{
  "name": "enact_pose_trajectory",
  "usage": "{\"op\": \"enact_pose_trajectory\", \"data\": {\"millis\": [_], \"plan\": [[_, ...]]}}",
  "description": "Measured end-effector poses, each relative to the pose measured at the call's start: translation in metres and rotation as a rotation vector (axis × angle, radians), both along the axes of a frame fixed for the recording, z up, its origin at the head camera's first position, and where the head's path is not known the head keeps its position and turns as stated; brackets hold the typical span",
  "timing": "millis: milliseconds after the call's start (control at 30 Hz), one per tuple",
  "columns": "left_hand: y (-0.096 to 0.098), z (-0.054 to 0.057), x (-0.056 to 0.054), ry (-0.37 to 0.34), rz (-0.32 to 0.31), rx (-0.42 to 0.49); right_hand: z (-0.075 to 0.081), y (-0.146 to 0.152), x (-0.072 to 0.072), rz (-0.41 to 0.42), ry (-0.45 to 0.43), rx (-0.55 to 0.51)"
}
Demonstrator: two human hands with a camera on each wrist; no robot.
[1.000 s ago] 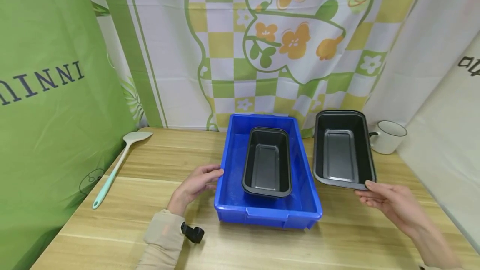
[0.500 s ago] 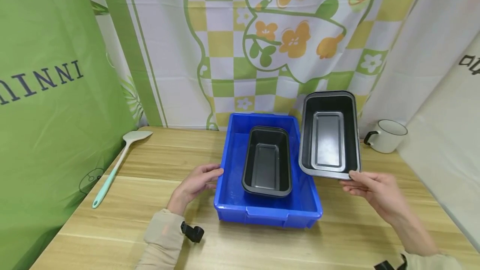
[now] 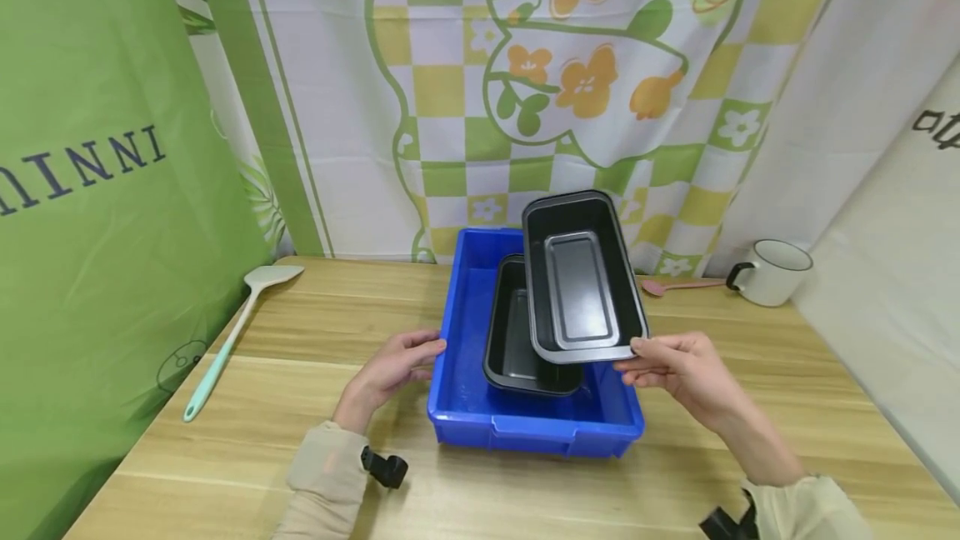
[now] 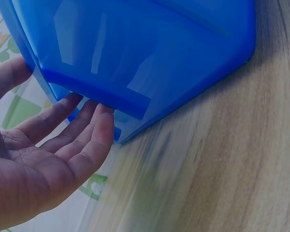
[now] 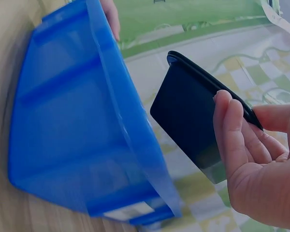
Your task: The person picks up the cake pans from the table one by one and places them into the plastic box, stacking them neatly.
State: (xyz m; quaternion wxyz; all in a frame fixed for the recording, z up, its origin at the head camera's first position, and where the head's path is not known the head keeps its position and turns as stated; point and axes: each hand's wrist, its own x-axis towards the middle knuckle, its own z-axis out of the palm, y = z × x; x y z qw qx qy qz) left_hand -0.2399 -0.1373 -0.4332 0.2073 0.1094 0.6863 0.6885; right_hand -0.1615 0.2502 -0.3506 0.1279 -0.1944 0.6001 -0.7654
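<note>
A black loaf pan (image 3: 581,290) is raised over the blue plastic bin (image 3: 536,432), tilted with its inside showing in the head view. My right hand (image 3: 678,369) pinches its near right corner, thumb on the rim and fingers beneath, as the right wrist view shows (image 5: 261,150). Inside the bin lies a second black loaf pan (image 3: 517,357), partly hidden behind the raised one. On the bin's left side, my left hand (image 3: 393,369) holds the wall, with thumb at the rim and fingertips under the ledge in the left wrist view (image 4: 63,150).
A spatula (image 3: 232,336) with a mint handle lies at the table's left edge. Back right stands a white mug (image 3: 776,273) with a black handle, beside a pink spoon-like utensil (image 3: 675,286). A patterned curtain (image 3: 450,107) hangs behind the wooden table (image 3: 360,298).
My right hand has lifted the loaf pan off the right side and carried it left over the bin, uncovering the pink utensil. My left hand has stayed at the bin's wall.
</note>
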Motion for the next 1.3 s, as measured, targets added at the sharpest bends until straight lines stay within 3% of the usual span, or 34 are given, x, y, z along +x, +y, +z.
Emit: {"op": "enact_pose_trajectory", "data": {"millis": [267,600,700,933,1100,1300], "plan": [[0.001,0.000,-0.001,0.006,0.001,0.004,-0.002,-0.020,0.001,0.044,-0.080,0.025],[0.001,-0.001,0.000,0.004,-0.008,0.003,-0.005,-0.040,-0.003,-0.041,-0.288,0.137],[0.001,-0.001,0.000,0.005,-0.011,0.000,-0.004,-0.045,-0.008,-0.057,-0.263,0.251],[0.001,0.000,0.000,0.008,0.002,-0.002,-0.008,-0.049,-0.017,-0.074,-0.073,0.585],[0.001,0.000,0.000,0.004,-0.002,0.003,-0.008,-0.049,-0.018,-0.074,-0.049,0.649],[0.000,0.001,0.001,0.002,-0.004,-0.001,-0.008,-0.050,-0.019,-0.076,-0.040,0.648]]}}
